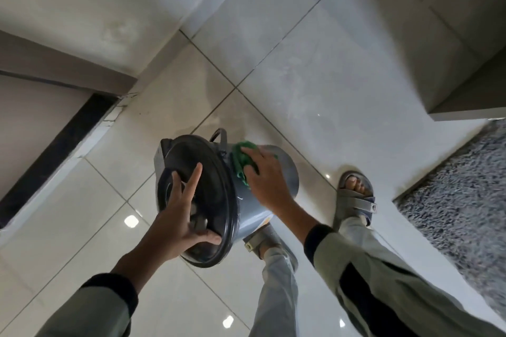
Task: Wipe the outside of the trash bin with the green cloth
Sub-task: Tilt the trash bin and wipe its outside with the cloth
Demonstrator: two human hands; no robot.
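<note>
A grey trash bin (284,172) with a black lid is tilted over the tiled floor, its lid end turned toward me. My left hand (179,215) grips the black lid rim, thumb under the edge and fingers spread over the lid. My right hand (264,175) presses a crumpled green cloth (241,161) flat against the bin's grey side, just behind the lid. Part of the cloth is hidden under my palm. A black handle loop sticks up at the bin's far side.
Glossy pale floor tiles (342,76) spread all around. My feet in grey sandals (356,200) stand right below the bin. A shaggy grey rug (465,200) lies at the right. A dark door threshold (54,150) runs along the left wall; a cabinet base (465,107) juts in upper right.
</note>
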